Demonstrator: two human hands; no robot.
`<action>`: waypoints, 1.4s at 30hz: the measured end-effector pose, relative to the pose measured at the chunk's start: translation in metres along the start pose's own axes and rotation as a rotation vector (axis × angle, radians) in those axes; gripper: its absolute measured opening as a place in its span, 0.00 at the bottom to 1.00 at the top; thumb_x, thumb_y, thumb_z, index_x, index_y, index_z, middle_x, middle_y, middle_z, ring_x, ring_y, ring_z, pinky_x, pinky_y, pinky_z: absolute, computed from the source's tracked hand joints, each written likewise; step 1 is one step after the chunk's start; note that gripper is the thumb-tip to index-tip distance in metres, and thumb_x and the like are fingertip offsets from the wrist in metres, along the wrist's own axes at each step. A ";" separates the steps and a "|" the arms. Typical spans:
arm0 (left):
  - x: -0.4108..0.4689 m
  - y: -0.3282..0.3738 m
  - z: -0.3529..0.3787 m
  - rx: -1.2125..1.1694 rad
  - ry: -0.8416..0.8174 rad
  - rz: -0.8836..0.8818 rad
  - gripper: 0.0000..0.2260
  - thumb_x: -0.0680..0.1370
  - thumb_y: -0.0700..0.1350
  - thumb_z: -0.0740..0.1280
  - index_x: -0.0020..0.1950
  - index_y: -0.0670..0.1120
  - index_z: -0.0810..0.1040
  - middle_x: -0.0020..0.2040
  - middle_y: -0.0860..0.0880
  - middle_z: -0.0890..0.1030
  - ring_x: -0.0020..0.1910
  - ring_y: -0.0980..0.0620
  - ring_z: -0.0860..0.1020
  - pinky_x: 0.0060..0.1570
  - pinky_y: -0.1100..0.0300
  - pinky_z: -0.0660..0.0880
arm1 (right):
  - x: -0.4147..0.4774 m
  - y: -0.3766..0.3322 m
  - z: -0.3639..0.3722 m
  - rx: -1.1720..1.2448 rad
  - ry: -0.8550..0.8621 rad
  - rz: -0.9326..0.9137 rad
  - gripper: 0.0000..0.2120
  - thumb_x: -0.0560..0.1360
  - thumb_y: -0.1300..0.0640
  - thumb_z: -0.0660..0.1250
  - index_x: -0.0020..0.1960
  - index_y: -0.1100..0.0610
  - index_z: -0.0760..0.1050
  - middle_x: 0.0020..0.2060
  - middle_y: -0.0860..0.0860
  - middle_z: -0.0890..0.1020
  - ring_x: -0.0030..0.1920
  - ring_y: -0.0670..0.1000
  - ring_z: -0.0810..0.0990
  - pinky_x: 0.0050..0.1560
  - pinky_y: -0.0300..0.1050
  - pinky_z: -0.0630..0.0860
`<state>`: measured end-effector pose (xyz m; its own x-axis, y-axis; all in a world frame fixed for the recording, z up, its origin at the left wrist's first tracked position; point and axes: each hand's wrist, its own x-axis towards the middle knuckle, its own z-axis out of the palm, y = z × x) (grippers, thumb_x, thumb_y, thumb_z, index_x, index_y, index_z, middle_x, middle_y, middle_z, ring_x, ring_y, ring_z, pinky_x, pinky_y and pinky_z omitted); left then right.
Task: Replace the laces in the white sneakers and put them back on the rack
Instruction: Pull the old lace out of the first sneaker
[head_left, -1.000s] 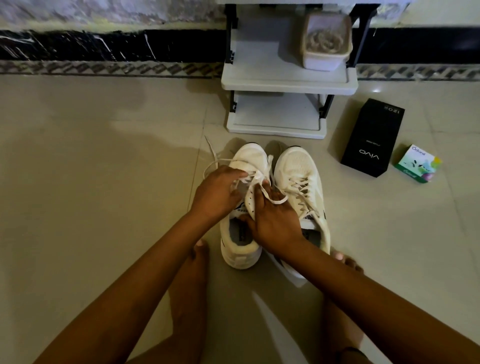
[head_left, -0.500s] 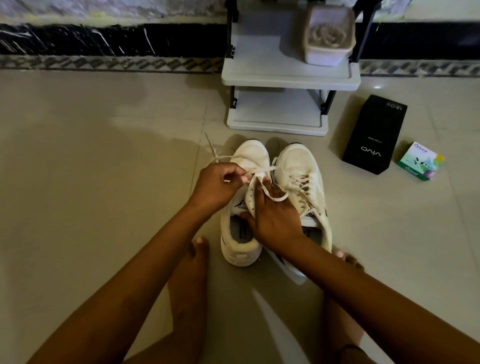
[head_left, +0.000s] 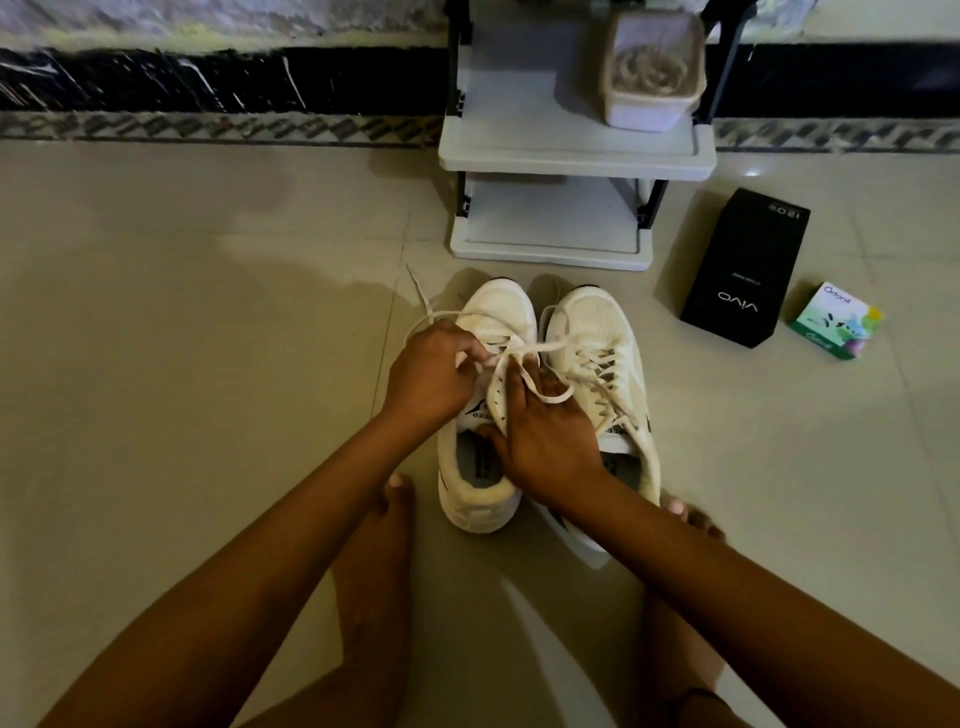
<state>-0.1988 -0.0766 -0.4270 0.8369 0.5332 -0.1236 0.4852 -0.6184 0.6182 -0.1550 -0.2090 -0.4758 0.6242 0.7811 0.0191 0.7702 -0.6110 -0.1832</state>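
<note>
Left hand (head_left: 434, 376) pinches the lace (head_left: 545, 346) taut while right hand (head_left: 548, 436) grips the sneaker (head_left: 498, 309), steadying it for threading.

One wide-angle view from the person's head looks forward and down at the floor (head_left: 156, 415), close over the left hand (head_left: 431, 379) and right hand (head_left: 550, 441) at centre; rack (head_left: 571, 156) and wall (head_left: 208, 83) line the top edge.
</note>
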 end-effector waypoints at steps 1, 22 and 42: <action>-0.003 0.008 -0.005 -0.205 0.017 -0.046 0.06 0.74 0.37 0.68 0.46 0.47 0.82 0.48 0.50 0.80 0.50 0.52 0.79 0.54 0.54 0.75 | 0.000 -0.001 0.000 -0.002 -0.009 -0.002 0.33 0.71 0.41 0.65 0.63 0.68 0.73 0.57 0.64 0.79 0.56 0.62 0.80 0.51 0.54 0.78; 0.000 -0.036 -0.019 -0.219 -0.451 -0.086 0.35 0.69 0.47 0.76 0.73 0.52 0.66 0.72 0.53 0.67 0.70 0.56 0.65 0.61 0.65 0.62 | 0.040 0.012 -0.056 0.431 -0.141 0.107 0.28 0.76 0.48 0.64 0.72 0.56 0.60 0.64 0.55 0.72 0.61 0.56 0.73 0.53 0.46 0.71; -0.014 -0.039 0.008 -0.089 -0.361 0.027 0.31 0.71 0.51 0.73 0.72 0.50 0.66 0.64 0.48 0.76 0.60 0.50 0.75 0.50 0.67 0.67 | 0.085 -0.017 -0.058 0.122 -0.459 0.161 0.17 0.75 0.48 0.64 0.57 0.58 0.75 0.56 0.56 0.78 0.56 0.55 0.75 0.54 0.47 0.71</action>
<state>-0.2274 -0.0652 -0.4555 0.8924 0.2696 -0.3619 0.4508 -0.5687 0.6880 -0.1074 -0.1391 -0.4137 0.5905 0.6709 -0.4485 0.6304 -0.7305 -0.2627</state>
